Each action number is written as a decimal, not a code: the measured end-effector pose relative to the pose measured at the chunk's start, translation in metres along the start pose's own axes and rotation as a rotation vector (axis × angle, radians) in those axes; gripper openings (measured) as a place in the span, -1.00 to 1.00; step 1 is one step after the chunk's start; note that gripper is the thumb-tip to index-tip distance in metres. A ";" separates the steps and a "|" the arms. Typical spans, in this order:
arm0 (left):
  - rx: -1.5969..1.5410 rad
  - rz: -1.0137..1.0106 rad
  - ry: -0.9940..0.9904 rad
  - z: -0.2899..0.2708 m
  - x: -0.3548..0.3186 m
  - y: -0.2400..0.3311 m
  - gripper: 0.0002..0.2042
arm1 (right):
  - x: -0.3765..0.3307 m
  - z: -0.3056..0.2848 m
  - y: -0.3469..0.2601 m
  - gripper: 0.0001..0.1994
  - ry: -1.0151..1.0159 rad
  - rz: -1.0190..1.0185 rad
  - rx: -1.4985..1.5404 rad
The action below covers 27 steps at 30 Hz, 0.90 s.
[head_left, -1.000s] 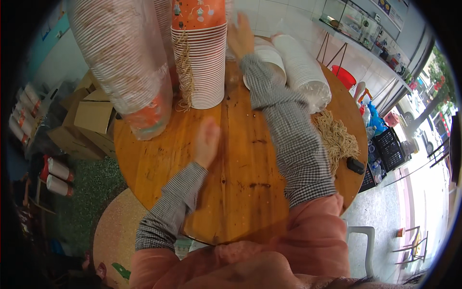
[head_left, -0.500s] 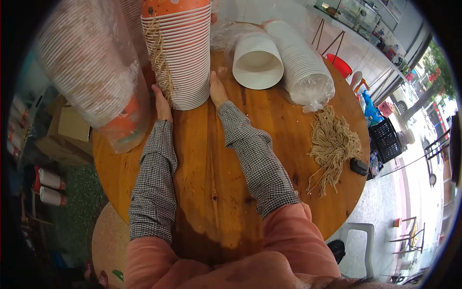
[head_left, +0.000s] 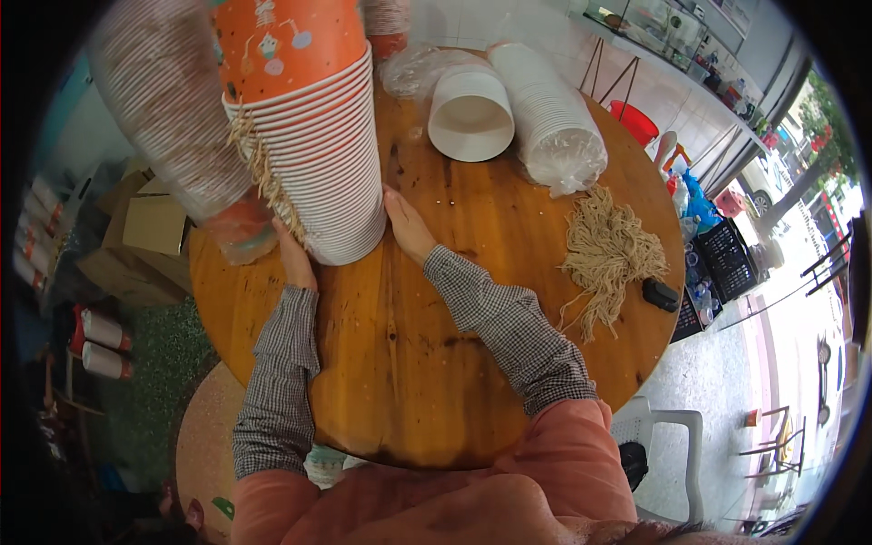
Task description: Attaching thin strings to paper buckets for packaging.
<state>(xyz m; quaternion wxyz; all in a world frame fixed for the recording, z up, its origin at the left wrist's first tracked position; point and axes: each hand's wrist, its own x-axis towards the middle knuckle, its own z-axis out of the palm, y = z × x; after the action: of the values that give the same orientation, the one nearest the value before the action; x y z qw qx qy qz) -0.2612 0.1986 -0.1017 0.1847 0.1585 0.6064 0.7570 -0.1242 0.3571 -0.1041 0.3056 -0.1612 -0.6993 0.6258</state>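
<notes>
A tall stack of nested white paper cups (head_left: 318,163), with an orange printed cup at its top, stands on the round wooden table, leaning to the left. A row of raffia-like strands (head_left: 263,177) runs up its left side. My left hand (head_left: 295,254) presses against the left of the stack's base, fingers along the cups. Opposite, my right hand (head_left: 409,225) rests its fingers against the right of the base. The stack is held between both hands. Behind my left hand, a plastic-wrapped stack of cups (head_left: 173,109) leans at the table's left edge.
A white paper tub (head_left: 470,118) lies on its side beside a bagged row of white cups (head_left: 559,127). A bundle of beige strings (head_left: 613,254) and a small black object (head_left: 660,295) lie at the right. Open cartons (head_left: 154,227) stand on the left; a white chair (head_left: 672,436) is lower right.
The stack of cups has come nearer to me and slightly left, tilting more and showing more of its orange top. Both hands have moved nearer with it, staying at its base.
</notes>
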 end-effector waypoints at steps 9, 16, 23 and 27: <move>0.334 0.579 -0.109 -0.012 -0.122 0.024 -0.74 | 0.069 -0.157 -0.061 -0.70 0.889 -0.586 -1.068; 0.400 0.351 -0.665 0.071 -0.126 0.002 -0.86 | 0.086 -0.206 -0.051 -0.82 0.651 -0.081 -1.268; 0.326 0.473 -0.538 0.115 -0.078 -0.033 -0.65 | 0.048 -0.216 -0.035 -0.54 0.570 -0.377 -1.169; 0.217 0.453 -0.441 0.133 -0.064 -0.045 -0.61 | 0.079 -0.218 -0.082 -0.37 0.473 -0.210 -0.597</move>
<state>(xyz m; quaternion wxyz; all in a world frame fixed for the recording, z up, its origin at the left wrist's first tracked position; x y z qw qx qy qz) -0.1393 0.2914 -0.1184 0.1205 0.4682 0.5781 0.6573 -0.0339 0.5609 0.0001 0.4601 -0.3103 -0.7735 0.3061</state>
